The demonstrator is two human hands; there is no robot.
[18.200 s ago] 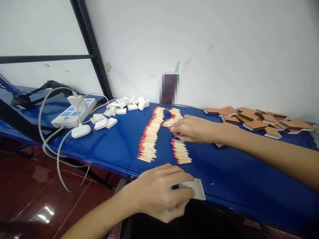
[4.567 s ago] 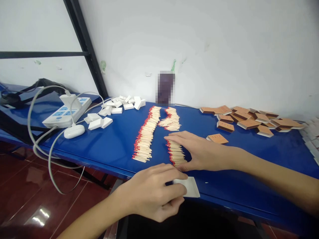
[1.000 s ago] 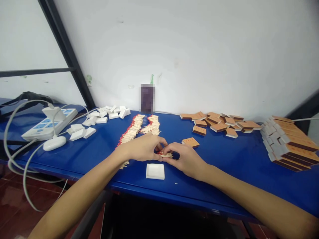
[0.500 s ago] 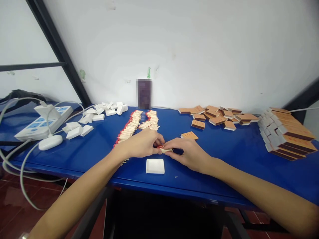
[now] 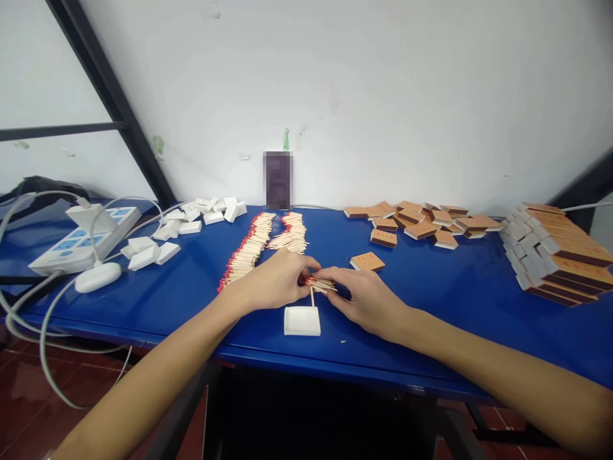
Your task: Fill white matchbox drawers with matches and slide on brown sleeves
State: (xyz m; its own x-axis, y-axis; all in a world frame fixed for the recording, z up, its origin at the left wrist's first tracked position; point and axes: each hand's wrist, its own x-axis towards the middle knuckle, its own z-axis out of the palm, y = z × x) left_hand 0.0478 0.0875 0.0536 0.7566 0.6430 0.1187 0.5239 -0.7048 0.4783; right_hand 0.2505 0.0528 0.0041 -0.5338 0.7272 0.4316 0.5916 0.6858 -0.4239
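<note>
A small bundle of red-tipped matches (image 5: 322, 285) is held between my two hands above the blue table. My left hand (image 5: 283, 278) pinches it at the red heads, and my right hand (image 5: 366, 295) grips the bare stick ends. One match (image 5: 313, 298) slants down out of the bundle toward a white matchbox tray (image 5: 302, 321), which lies just below with its hollow side up. Beyond my left hand, matches lie in a long row (image 5: 248, 254) and a shorter pile (image 5: 290, 234). An orange matchbox sleeve (image 5: 367, 261) rests behind my right hand.
White trays (image 5: 191, 214) are heaped at the back left, beside a power strip (image 5: 86, 239) with cables. Loose orange matchboxes (image 5: 419, 223) lie at the back right. A stack of filled-looking boxes (image 5: 558, 255) stands far right. A pixelated dark rectangle (image 5: 278, 180) is against the wall.
The bundle has fanned out between my fingers, and one match now sticks down from it toward the tray. Both hands stay nearly in place.
</note>
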